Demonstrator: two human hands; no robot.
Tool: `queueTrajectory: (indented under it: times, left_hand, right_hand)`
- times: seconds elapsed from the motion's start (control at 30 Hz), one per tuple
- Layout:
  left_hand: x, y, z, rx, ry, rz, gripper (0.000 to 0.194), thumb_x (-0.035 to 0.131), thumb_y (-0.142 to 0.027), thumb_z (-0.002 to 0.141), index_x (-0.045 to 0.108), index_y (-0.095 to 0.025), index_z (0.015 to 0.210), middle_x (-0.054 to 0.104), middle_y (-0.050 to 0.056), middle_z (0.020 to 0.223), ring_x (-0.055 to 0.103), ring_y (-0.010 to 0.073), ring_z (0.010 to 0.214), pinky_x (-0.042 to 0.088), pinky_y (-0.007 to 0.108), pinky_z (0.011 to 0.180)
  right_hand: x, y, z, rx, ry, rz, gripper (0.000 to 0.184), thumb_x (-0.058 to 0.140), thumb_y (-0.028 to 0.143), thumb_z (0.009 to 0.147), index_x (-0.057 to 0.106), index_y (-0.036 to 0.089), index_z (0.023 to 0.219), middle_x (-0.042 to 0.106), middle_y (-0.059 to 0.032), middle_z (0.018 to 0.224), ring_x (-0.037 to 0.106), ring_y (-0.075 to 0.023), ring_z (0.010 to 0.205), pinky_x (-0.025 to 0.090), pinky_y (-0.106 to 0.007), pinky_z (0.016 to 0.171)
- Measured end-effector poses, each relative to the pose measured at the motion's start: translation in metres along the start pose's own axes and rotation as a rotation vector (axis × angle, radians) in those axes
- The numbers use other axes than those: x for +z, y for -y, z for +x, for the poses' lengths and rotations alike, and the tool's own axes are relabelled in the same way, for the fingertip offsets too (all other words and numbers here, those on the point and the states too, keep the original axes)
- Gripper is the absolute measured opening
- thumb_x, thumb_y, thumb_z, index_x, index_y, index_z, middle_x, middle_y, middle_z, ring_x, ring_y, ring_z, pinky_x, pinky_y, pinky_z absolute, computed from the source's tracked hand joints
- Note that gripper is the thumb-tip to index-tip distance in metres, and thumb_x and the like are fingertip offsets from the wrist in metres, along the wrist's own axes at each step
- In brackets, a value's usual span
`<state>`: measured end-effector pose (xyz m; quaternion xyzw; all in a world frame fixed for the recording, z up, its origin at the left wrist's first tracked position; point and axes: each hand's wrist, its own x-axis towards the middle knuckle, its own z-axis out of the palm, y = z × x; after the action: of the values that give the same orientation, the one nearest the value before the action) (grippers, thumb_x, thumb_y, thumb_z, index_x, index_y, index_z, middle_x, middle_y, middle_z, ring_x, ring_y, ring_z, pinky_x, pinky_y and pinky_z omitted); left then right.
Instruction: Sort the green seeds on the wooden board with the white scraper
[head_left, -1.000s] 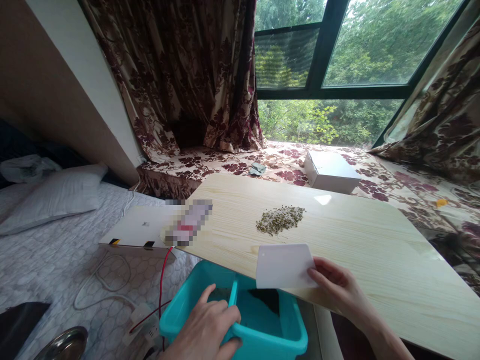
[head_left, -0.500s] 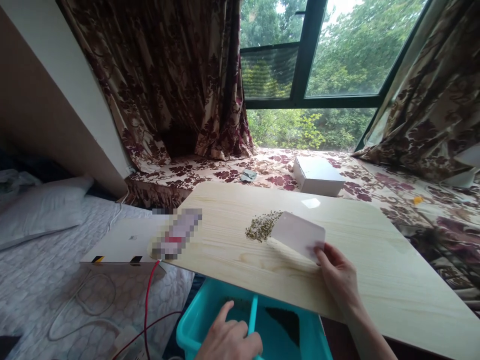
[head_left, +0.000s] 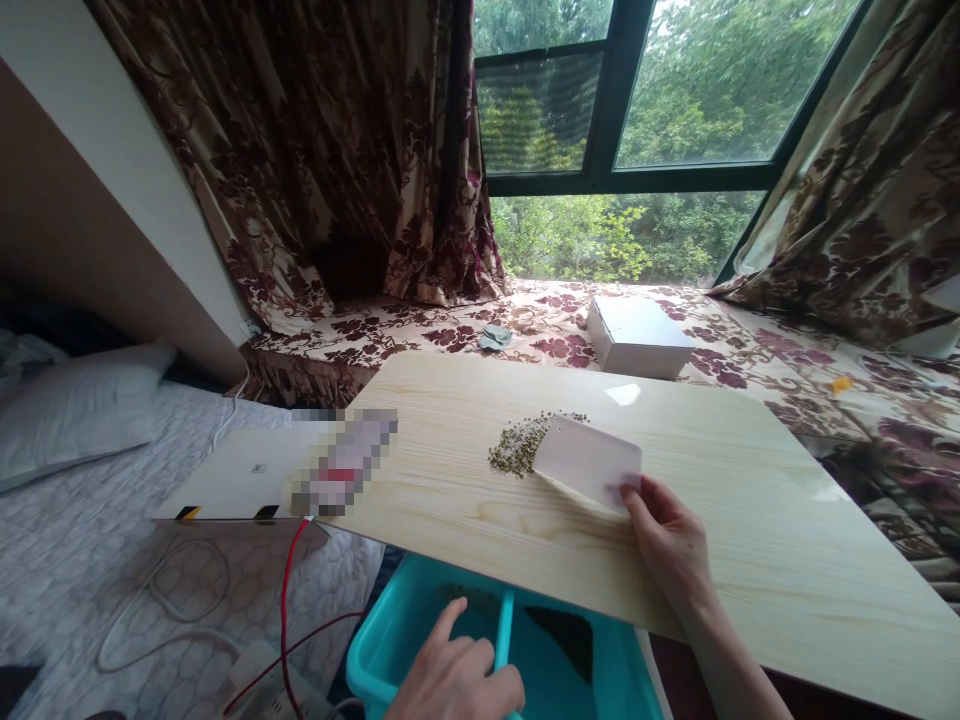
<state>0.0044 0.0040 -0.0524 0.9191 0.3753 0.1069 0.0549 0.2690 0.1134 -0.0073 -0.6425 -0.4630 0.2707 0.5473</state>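
The small greenish seeds (head_left: 517, 450) are lying loosely heaped on the pale tabletop (head_left: 750, 520), twelve o'clock pointing windowward. Toward three, a white scraper (head_left: 589, 462) is meeting their edge. At four, the right hand (head_left: 671, 540) is pinching its near corner; holding the blade low and lightly angled should be keeping seeds from slipping under or scattering. At six, the left hand (head_left: 457, 680) is pointing its index finger, others curling at the blue tub's (head_left: 405, 620) divider (head_left: 505, 630); whether they are gripping, I cannot tell.

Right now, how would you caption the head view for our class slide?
Right hand angles a white scraper beside scattered seeds; left hand grips the teal bin.
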Motion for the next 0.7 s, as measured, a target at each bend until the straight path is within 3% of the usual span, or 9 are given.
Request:
queueTrajectory:
  times: [0.17, 0.43, 0.7]
  left_hand:
    - [0.006, 0.001, 0.000, 0.013, -0.055, 0.002, 0.016, 0.049, -0.025, 0.093, 0.058, -0.029, 0.079, 0.050, -0.007, 0.059, 0.050, 0.0137, 0.051, 0.041, 0.046, 0.096]
    - [0.000, 0.001, 0.001, 0.026, -0.034, -0.002, 0.016, 0.049, -0.024, 0.093, 0.057, -0.028, 0.080, 0.049, -0.008, 0.060, 0.049, 0.0127, 0.052, 0.039, 0.045, 0.098]
    - [0.026, -0.004, -0.005, -0.089, -0.054, 0.010, 0.015, 0.053, -0.024, 0.086, 0.057, -0.027, 0.072, 0.042, -0.007, 0.058, 0.044, 0.0126, 0.052, 0.033, 0.048, 0.103]
  right_hand:
    - [-0.001, -0.001, -0.001, -0.014, 0.017, -0.015, 0.030, 0.062, 0.038, 0.068, 0.072, 0.018, 0.089, 0.077, -0.0076, 0.088, 0.071, -0.0244, 0.081, 0.055, -0.033, 0.074]
    - [-0.001, -0.005, -0.001, -0.011, 0.020, -0.017, 0.031, 0.062, 0.039, 0.068, 0.071, 0.018, 0.089, 0.077, -0.0079, 0.088, 0.071, -0.0242, 0.078, 0.056, -0.033, 0.072]
    - [-0.003, -0.005, -0.004, -0.016, 0.009, -0.007, 0.029, 0.062, 0.037, 0.071, 0.071, 0.019, 0.092, 0.076, -0.0077, 0.091, 0.071, -0.0245, 0.082, 0.055, -0.035, 0.075]
